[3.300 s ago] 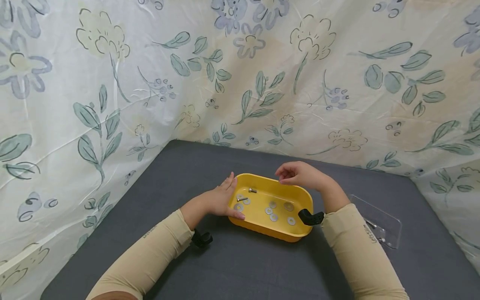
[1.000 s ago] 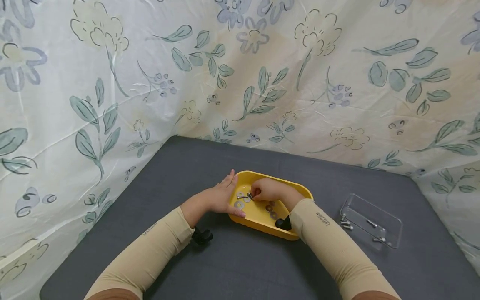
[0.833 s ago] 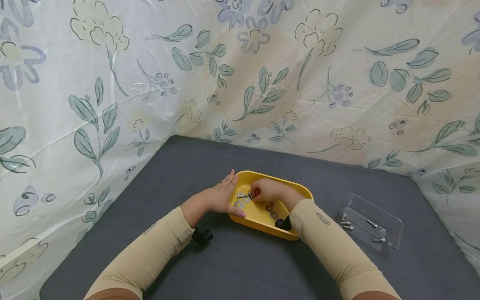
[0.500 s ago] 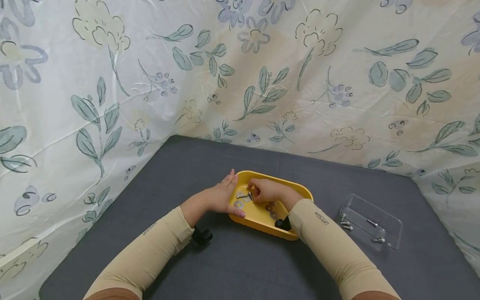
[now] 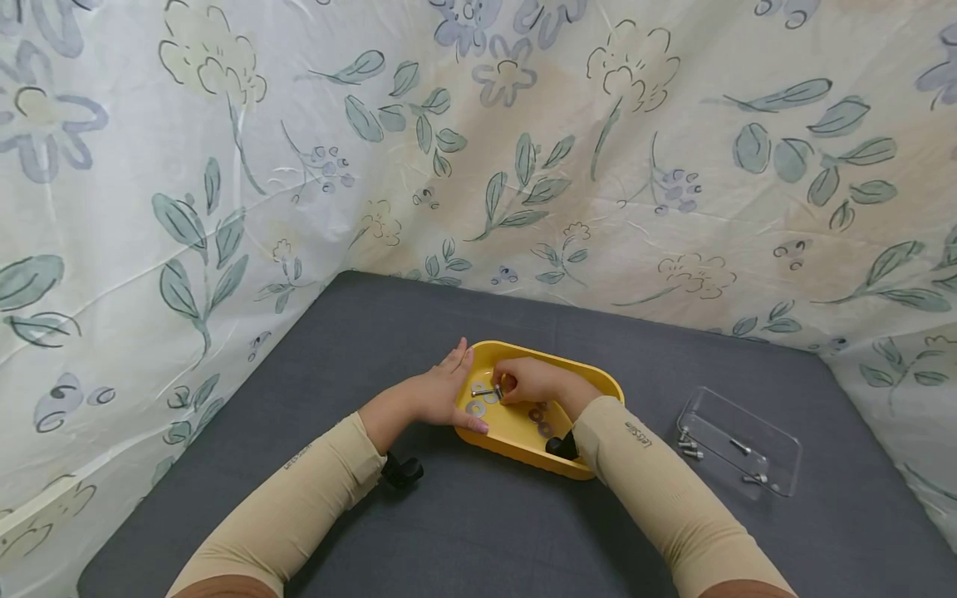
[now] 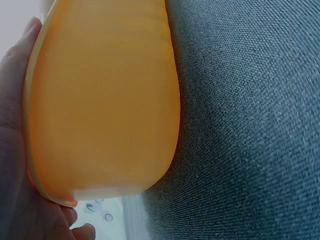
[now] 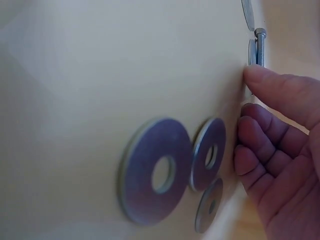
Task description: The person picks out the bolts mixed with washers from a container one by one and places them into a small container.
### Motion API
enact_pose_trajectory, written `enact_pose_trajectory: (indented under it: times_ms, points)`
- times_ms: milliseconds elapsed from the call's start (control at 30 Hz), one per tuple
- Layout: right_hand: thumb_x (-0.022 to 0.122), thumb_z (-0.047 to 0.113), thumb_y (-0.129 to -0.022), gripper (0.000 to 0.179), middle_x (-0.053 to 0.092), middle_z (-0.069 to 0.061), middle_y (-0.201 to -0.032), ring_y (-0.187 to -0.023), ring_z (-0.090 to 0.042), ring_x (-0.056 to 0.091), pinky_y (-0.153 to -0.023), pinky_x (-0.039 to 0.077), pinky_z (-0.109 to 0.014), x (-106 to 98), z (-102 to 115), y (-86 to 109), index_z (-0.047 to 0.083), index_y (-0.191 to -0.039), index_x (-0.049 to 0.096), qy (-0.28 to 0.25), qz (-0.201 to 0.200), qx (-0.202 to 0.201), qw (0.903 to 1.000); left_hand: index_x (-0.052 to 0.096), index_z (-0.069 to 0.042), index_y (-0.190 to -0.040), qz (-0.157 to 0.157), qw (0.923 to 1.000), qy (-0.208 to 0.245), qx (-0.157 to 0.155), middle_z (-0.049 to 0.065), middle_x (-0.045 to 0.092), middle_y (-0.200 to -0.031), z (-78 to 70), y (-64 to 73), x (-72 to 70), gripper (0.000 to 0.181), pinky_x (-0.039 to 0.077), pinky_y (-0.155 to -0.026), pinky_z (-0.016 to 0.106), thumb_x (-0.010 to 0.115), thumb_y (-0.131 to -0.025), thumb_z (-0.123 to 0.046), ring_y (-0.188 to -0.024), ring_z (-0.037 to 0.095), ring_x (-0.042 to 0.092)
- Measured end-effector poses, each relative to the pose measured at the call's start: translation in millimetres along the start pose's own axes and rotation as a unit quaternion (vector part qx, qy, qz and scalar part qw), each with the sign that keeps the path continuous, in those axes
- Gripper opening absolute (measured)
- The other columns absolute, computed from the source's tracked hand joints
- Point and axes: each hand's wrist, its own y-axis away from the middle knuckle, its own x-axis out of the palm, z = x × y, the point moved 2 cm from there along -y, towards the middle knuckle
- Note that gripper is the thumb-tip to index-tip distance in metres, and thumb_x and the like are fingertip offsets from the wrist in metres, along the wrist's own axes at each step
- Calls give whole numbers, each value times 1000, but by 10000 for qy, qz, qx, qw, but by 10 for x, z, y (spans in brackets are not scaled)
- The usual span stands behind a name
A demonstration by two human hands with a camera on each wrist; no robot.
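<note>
My left hand [image 5: 437,399] holds the left end of a yellow plastic tray [image 5: 516,453], thumb along the front rim, fingers at the back corner. In the left wrist view, that hand [image 6: 17,145] lies along the rim. My right hand [image 5: 534,380] reaches inside the tray, thumb and index finger pinching a small metal bolt [image 5: 498,390], partly hidden by the fingers. Another bolt [image 5: 481,393] lies just left of it, among flat washers [image 5: 475,408]. The right wrist view shows the thumb over a bolt's shank [image 7: 260,45], other fingers curled, and washers [image 7: 157,170] nearby.
To the right, on the dark grey table [image 5: 478,531], stands a clear plastic tray [image 5: 785,465] with several bolts [image 5: 757,478] in it. Floral fabric [image 5: 523,166] hangs behind and at the sides. A black wrist mount [image 5: 561,447] dips into the yellow tray.
From above the back rim, my right hand has come down into the yellow tray and taken a bolt. Lately its index finger has shifted on the bolt. The left hand keeps its place.
</note>
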Motion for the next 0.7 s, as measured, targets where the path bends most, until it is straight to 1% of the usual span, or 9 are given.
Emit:
enact_pose_trajectory:
  times_ms: [233, 367, 533, 700]
  points:
    - [70, 14, -80, 18, 52, 1, -71, -62, -11, 49, -58, 41, -23, -47, -4, -11, 12, -95, 60, 268, -120, -55, 9996, -11, -8, -145, 4, 10000, -4, -18, 7, -24, -149, -11, -15, -5, 125, 15, -110, 42, 59, -65, -74, -139, 22, -5]
    - [70, 10, -80, 17, 55, 1, -73, -63, -12, 50, -59, 44, -23, -82, -7, -4, 9, -95, 62, 128, -141, -125, 9997, -11, -8, -145, -11, 10000, 3, -5, 7, -24, -149, -20, -22, -3, 125, 15, -110, 42, 58, -65, -75, -139, 22, -5]
    - [69, 8, -81, 16, 57, 2, -78, -68, -13, 51, -64, 46, -23, -109, -22, -4, 9, -96, 63, 31, -68, -112, 9999, -11, -7, -145, -27, 10000, -15, 20, 8, -24, -149, -33, -29, -11, 125, 16, -110, 42, 57, -65, -75, -139, 24, -4]
    - [68, 9, -82, 16, 58, 3, -79, -69, -12, 52, -65, 47, -24, -136, -35, -12, 10, -96, 64, -6, -44, -211, 9998, -11, -7, -145, -29, 10000, -13, 5, 8, -24, -148, -41, -46, -18, 126, 16, -110, 42, 56, -64, -76, -139, 24, -4]
